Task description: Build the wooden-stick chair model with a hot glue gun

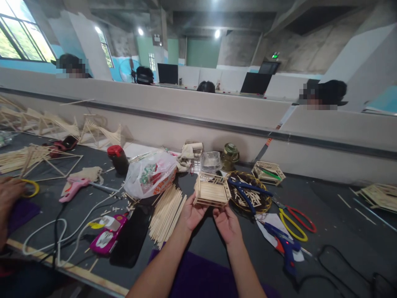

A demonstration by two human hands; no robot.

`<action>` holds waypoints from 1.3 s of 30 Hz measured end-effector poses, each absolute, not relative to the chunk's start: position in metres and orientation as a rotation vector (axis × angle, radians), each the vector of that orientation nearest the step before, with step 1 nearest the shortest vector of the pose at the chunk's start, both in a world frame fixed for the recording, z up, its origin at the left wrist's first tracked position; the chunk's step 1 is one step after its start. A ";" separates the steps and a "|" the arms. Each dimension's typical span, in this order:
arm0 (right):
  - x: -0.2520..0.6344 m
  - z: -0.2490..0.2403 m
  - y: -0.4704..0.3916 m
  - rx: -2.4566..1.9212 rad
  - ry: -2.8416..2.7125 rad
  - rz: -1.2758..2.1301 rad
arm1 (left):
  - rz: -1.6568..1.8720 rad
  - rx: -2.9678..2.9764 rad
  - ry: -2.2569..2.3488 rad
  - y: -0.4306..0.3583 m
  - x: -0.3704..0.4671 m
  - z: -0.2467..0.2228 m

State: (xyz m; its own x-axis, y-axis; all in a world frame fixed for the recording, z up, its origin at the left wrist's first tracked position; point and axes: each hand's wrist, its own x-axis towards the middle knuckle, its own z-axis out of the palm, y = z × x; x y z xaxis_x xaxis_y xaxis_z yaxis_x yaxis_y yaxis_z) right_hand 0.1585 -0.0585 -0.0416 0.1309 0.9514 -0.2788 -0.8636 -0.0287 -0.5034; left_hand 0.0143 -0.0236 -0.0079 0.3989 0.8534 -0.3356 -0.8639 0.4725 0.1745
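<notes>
A small box-like frame of thin wooden sticks (213, 191) is held up over the dark table, tilted a little. My left hand (192, 211) grips its lower left corner, with the fingers partly behind it. At its lower right edge, my right hand (227, 221) pinches the frame with bent fingers. Loose wooden sticks (166, 217) lie in a pile left of my left hand. To the right of the frame, blue-handled pliers (248, 191) rest across a woven basket (269, 207) of short stick pieces.
A blue glue gun (287, 248), red and yellow scissors (294, 225) lie right. A black phone (132, 238), magenta device (108, 236), plastic bag (149, 174), red-lidded bottle (118, 159) and pink glue gun (76, 188) stand left. Another person's hand (10, 192) is at the far left.
</notes>
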 end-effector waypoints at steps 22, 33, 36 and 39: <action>0.155 -0.030 -0.071 -1.178 -0.507 0.956 | 1.220 0.198 0.486 -0.025 0.004 0.001; 0.184 -0.008 -0.047 -1.350 -0.639 0.518 | 1.205 0.272 0.442 -0.023 0.004 -0.001; 0.190 -0.009 -0.045 -1.384 -0.754 0.401 | 1.193 0.299 0.437 -0.023 0.004 0.000; 0.192 -0.009 -0.048 -1.423 -0.845 0.399 | 1.189 0.316 0.455 -0.022 0.005 -0.002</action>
